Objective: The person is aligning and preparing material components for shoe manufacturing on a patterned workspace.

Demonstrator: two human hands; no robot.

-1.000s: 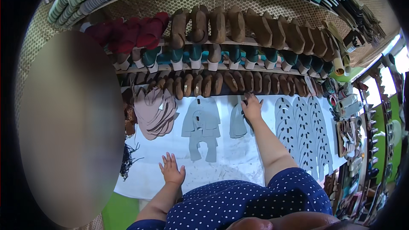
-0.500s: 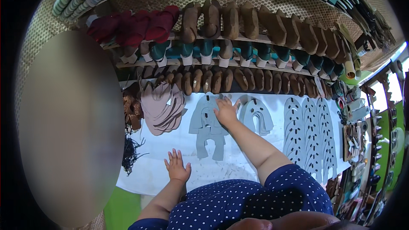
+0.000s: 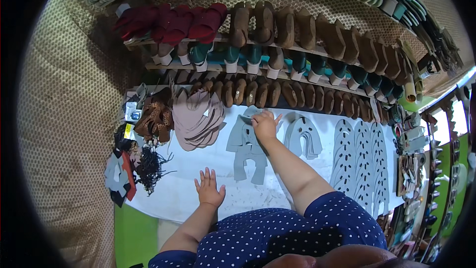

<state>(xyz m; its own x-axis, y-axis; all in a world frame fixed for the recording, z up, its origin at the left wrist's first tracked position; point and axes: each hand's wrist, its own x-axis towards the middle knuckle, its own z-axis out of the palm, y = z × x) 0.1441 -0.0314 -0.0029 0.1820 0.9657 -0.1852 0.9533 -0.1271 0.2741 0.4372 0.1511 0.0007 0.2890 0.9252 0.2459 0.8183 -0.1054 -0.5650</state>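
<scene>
White tabletop (image 3: 183,173), tray (image 3: 398,169) of oddments (image 3: 411,166), right hand (image 3: 265,125) at grey pieces (image 3: 237,139)

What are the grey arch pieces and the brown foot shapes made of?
The grey arch pieces look like matte leather or a leathery sheet: they are thin, flat and evenly coloured. The brown foot shapes look like wood, maybe worn smooth: they seem solid, with a faint shine, though plastic is possible.

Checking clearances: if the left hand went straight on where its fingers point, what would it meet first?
The left hand would probably meet the pink pieces, past white tabletop; its height is unclear, so it might pass above them.
</scene>
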